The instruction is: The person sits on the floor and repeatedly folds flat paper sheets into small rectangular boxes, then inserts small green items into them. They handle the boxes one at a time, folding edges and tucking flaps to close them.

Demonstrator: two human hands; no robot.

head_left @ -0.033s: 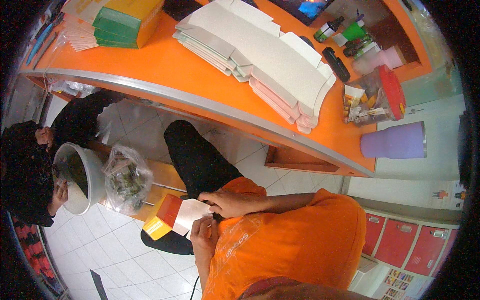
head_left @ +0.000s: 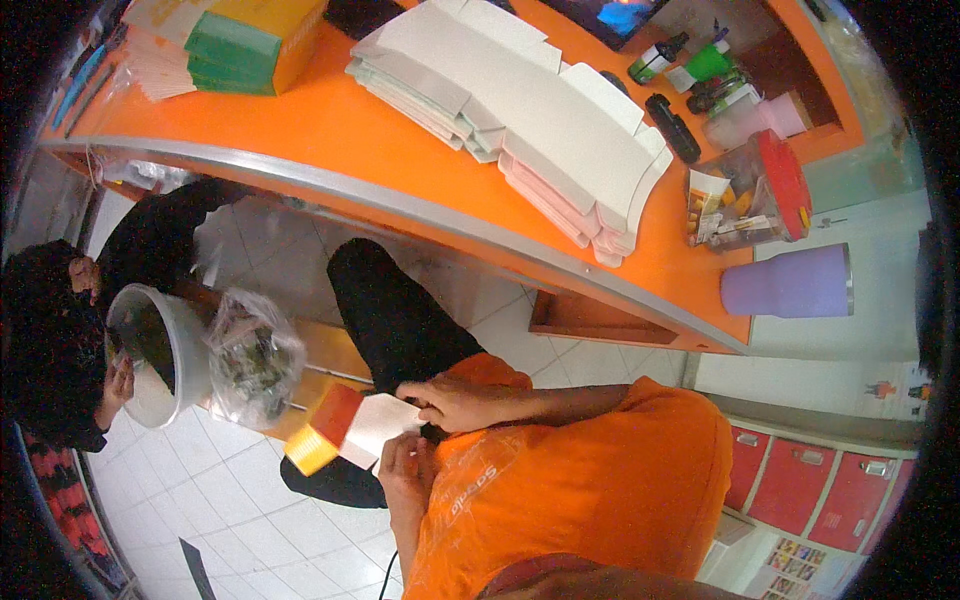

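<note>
A small yellow and red-orange carton (head_left: 325, 425) sits over my lap, one white flap (head_left: 376, 428) standing out toward me. At the flap's upper corner my right hand (head_left: 455, 406) is closed, thumb and fingers pinching its edge. My left hand (head_left: 405, 470) has curled fingers on the lower edge of the same flap, near my shirt. Between the hands the flap's end is partly hidden by the fingers. My dark trouser legs (head_left: 390, 310) lie on both sides of the carton.
Flat white cartons (head_left: 540, 110) are stacked on the orange counter (head_left: 300, 150), beside a yellow-green carton (head_left: 235, 55), a red-lidded jar (head_left: 780, 190) and a purple tumbler (head_left: 790, 282). A clear bag (head_left: 255, 360) and white bucket (head_left: 190, 360) stand left; another person's hand (head_left: 117, 388) touches the bucket.
The carton has tilted and shifted very slightly, its yellow end now a little blurred. Both my hands keep their hold on the flap.
</note>
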